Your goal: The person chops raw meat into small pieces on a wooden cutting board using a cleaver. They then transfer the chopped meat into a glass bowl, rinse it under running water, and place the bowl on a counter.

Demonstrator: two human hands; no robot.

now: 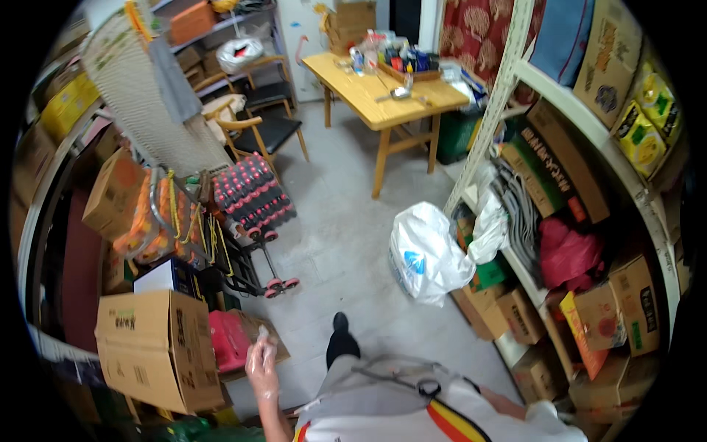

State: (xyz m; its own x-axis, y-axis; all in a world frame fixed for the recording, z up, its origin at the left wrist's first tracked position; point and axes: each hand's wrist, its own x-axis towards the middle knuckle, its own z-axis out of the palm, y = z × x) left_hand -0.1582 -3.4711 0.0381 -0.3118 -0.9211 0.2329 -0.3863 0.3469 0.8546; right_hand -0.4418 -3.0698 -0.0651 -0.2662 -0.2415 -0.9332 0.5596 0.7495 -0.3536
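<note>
My left hand (pixel 263 368), in a thin clear plastic glove, is raised at the lower middle-left. Its fingers point away from me, loosely stretched, and I make out nothing held in them. Just left of it are a pink-red box-like thing (pixel 229 340) and a large brown cardboard box (pixel 151 346). Only a part of my right forearm (pixel 501 404) shows beside my body; the right hand is out of sight.
A folding trolley (pixel 254 199) with pink wheels stands ahead on the left. A white plastic bag (pixel 427 254) sits on the floor near the loaded right shelves (pixel 545 295). Farther off are a cluttered wooden table (pixel 361 96) and a black-seated chair (pixel 269 140).
</note>
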